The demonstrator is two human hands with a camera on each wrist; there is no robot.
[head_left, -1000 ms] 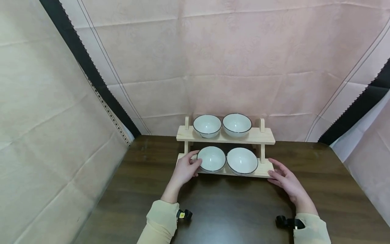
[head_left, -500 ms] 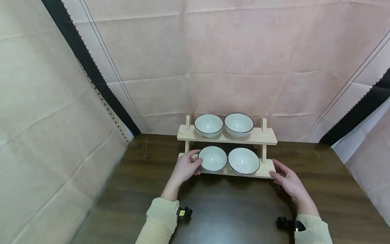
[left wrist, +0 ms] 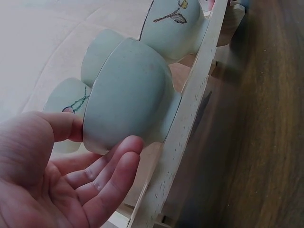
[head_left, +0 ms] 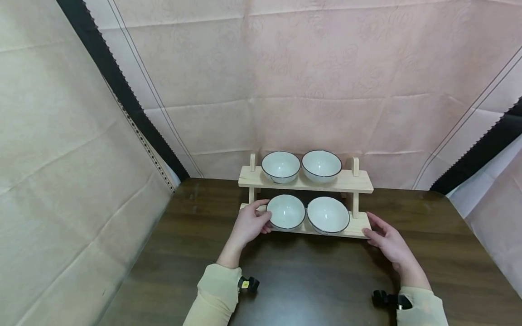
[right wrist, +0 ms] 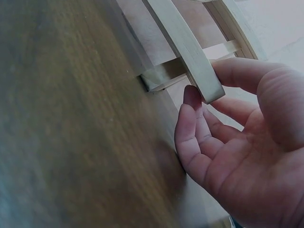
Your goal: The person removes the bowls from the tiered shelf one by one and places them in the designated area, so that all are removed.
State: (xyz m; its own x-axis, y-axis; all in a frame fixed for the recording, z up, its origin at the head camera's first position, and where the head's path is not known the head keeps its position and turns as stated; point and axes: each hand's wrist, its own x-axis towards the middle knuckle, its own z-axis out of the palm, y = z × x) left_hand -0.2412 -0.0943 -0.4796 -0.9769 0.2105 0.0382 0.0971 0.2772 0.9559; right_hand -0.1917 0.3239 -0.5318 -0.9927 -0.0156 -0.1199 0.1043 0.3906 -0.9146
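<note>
Across a dark brown wood-grain worktop (head_left: 314, 280), a person's left hand (head_left: 246, 225) and right hand (head_left: 386, 244) are set at either side of a pale, two-tier wooden rack (head_left: 302, 186), its long axis laid left to right between them. A round white dark-rimmed bowl (head_left: 286, 212) is held on the lower board (head_left: 360, 224), just right of the left hand, the nearer one, whose thumb and fingers are closed against it; how firmly cannot be told. The board's right end is pinched by the right hand. A second white bowl (head_left: 328, 215) is placed alongside; behind, two matching bowls (head_left: 281, 165) are carried above.
</note>
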